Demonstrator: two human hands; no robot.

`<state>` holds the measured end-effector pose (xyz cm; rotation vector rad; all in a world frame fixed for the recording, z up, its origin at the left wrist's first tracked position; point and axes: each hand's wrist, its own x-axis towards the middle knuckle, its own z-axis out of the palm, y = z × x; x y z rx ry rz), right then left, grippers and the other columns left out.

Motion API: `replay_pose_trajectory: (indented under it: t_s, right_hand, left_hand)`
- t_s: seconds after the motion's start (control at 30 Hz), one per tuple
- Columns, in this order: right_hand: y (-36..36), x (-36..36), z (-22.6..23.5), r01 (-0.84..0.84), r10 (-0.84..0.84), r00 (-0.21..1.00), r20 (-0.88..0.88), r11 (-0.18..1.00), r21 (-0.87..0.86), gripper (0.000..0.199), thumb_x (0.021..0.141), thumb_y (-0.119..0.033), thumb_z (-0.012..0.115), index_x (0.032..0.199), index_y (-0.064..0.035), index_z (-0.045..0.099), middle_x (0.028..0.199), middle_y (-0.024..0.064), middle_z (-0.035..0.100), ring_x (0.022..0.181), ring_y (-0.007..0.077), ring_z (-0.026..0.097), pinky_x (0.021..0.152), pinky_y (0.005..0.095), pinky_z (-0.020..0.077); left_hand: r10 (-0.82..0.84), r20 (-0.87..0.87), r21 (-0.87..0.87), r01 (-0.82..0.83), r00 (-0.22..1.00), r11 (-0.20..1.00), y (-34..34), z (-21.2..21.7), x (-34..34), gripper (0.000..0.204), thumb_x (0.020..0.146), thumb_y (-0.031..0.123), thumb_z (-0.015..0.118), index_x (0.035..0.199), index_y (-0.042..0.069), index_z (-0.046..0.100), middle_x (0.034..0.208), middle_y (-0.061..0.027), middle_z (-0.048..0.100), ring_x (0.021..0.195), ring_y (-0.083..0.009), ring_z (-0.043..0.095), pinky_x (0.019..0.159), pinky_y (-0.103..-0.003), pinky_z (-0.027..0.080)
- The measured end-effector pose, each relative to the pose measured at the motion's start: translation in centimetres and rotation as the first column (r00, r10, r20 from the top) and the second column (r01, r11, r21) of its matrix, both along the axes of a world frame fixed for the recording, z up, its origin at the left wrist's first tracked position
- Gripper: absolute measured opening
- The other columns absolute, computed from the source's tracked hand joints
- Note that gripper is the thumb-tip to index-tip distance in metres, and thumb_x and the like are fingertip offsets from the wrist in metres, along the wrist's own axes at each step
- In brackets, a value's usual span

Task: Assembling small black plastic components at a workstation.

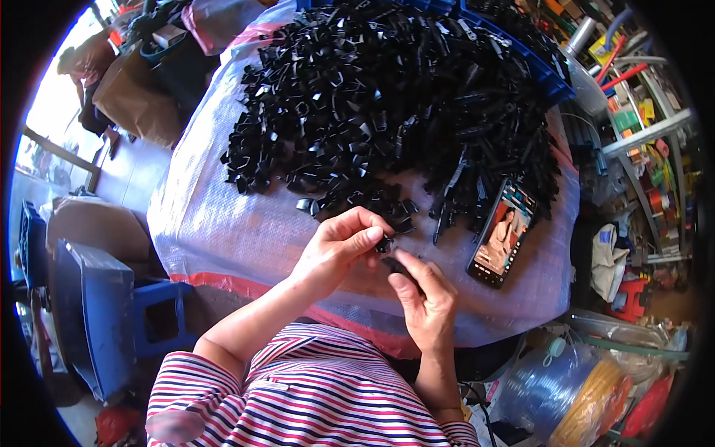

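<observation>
My left hand (341,244) is closed in a pinch on a small black plastic part (383,243) near the front of the table. Just right of it, my right hand (424,294) has thumb and fingers closed on another black plastic part (397,265), which looks longer and darker. The two parts are close together; whether they touch I cannot tell. Beyond my hands a large heap of black plastic parts (335,112) spreads over the table, short clip-like pieces at left and longer strip-like pieces (477,141) at right.
A phone (500,235) showing a picture lies right of my hands on the white woven sheet (201,216) covering the table. Blue crates (540,63) stand behind the heap. At left are a blue plastic stool (160,320) and a cardboard box; coiled tubing (573,395) sits low right.
</observation>
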<state>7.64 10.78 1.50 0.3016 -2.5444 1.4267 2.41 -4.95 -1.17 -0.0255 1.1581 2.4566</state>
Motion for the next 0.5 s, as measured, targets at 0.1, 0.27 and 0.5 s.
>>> replay_pose_trajectory:
  t_s: [0.1, 0.27, 0.5]
  right_hand:
    - [-0.01, 0.38, 0.28, 0.095, -0.089, 0.993, 0.074, 0.992, -0.082, 0.022, 0.089, -0.020, 0.055, 0.099, 0.0003, 0.056, 0.076, 0.0085, 0.060, 0.063, 0.0164, 0.054, 0.058, 0.0281, 0.0443]
    - [-0.05, 0.22, 0.82, 0.060, -0.054, 0.995, 0.089, 0.996, -0.059, 0.019, 0.089, -0.018, 0.055, 0.094, 0.0001, 0.056, 0.067, 0.0094, 0.057, 0.055, 0.0173, 0.053, 0.053, 0.0282, 0.0430]
    - [-0.33, 0.13, 0.34, 0.063, -0.048, 0.987, 0.155, 0.994, -0.091, 0.021, 0.089, -0.021, 0.055, 0.091, -0.0001, 0.057, 0.066, 0.0028, 0.052, 0.058, 0.0102, 0.045, 0.054, 0.0242, 0.0385]
  left_hand:
    - [-0.060, 0.007, 0.033, 0.060, 0.998, 0.998, -0.29, -0.26, -0.09, 0.014, 0.088, 0.016, 0.056, 0.095, 0.004, 0.059, 0.085, -0.0014, 0.059, 0.067, -0.0051, 0.051, 0.060, -0.019, 0.045]
    - [-0.022, -0.101, -0.134, 0.008, 0.995, 0.991, -0.21, -0.07, 0.18, 0.014, 0.088, 0.017, 0.057, 0.093, 0.004, 0.059, 0.086, -0.0005, 0.060, 0.066, -0.0038, 0.050, 0.060, -0.017, 0.043]
    - [0.010, -0.255, -0.344, -0.100, 0.967, 0.934, -0.05, 0.18, 0.64, 0.013, 0.088, 0.014, 0.056, 0.091, 0.002, 0.059, 0.085, -0.0005, 0.060, 0.066, -0.0032, 0.050, 0.060, -0.017, 0.043]
